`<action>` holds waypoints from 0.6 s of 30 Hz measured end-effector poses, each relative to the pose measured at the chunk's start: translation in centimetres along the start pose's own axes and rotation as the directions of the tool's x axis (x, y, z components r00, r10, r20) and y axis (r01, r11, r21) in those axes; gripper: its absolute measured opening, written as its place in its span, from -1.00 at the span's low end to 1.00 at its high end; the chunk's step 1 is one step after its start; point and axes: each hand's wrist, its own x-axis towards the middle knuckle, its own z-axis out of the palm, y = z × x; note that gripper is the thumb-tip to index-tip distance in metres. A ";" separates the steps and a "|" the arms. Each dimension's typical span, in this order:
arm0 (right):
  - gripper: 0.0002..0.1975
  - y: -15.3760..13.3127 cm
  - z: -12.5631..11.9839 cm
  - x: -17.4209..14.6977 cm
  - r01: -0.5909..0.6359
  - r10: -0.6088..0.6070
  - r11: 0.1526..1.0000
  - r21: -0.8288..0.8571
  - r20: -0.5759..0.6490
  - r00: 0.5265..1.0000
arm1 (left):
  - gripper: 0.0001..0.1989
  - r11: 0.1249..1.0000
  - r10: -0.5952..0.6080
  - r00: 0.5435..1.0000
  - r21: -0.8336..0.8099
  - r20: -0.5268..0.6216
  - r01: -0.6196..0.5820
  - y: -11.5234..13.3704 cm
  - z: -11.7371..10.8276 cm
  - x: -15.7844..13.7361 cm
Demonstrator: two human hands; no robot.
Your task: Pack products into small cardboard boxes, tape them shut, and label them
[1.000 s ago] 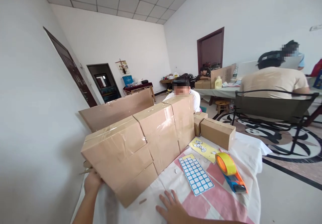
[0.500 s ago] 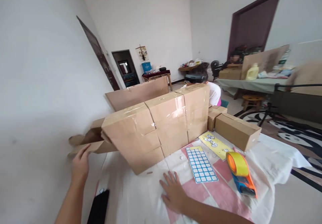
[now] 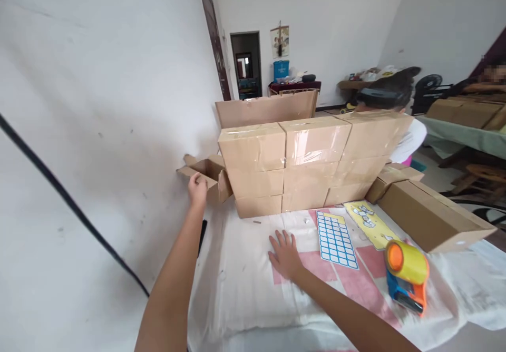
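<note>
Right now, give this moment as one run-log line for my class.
left hand: holding open box; right hand: spread on tablecloth; tape dispenser: on tablecloth

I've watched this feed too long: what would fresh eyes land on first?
Probably the wall of taped cardboard boxes, standing across the pale cloth ahead of the hands. Then the bright yellow-and-orange tape dispenser on the cloth at right. At left, the left hand grips an open box; the right hand spreads on the cloth.

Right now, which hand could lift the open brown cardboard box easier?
Left, probably: the left hand grips the open brown cardboard box, while the right hand lies palm-down on the white-and-pink tablecloth, farther from it.
</note>
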 end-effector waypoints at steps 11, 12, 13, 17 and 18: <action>-0.56 -1.8 -1.2 1.2 0.093 -0.102 0.986 -0.137 -0.059 0.993 | -0.60 0.986 -0.001 1.000 0.167 0.025 -0.003 -2.9 -2.2 -0.5; -0.60 -2.9 -2.0 2.1 0.161 -0.169 0.976 -0.147 -0.047 0.984 | -0.59 0.983 0.000 1.000 0.184 0.022 -0.004 -3.0 -2.5 -0.5; -0.63 -4.4 -2.8 3.3 0.244 -0.251 0.957 -0.155 -0.027 0.967 | -0.58 0.979 0.003 1.000 0.202 0.018 -0.007 -3.1 -2.8 -0.4; -0.67 -11.9 -4.7 10.2 0.441 -0.432 0.879 -0.182 0.088 0.898 | -0.58 0.965 0.032 0.999 0.258 0.013 -0.034 -3.7 -3.7 0.6; -0.70 -13.8 -4.7 12.2 0.460 -0.446 0.867 -0.192 0.115 0.888 | -0.59 0.962 0.041 0.999 0.268 0.019 -0.045 -4.0 -3.8 0.8</action>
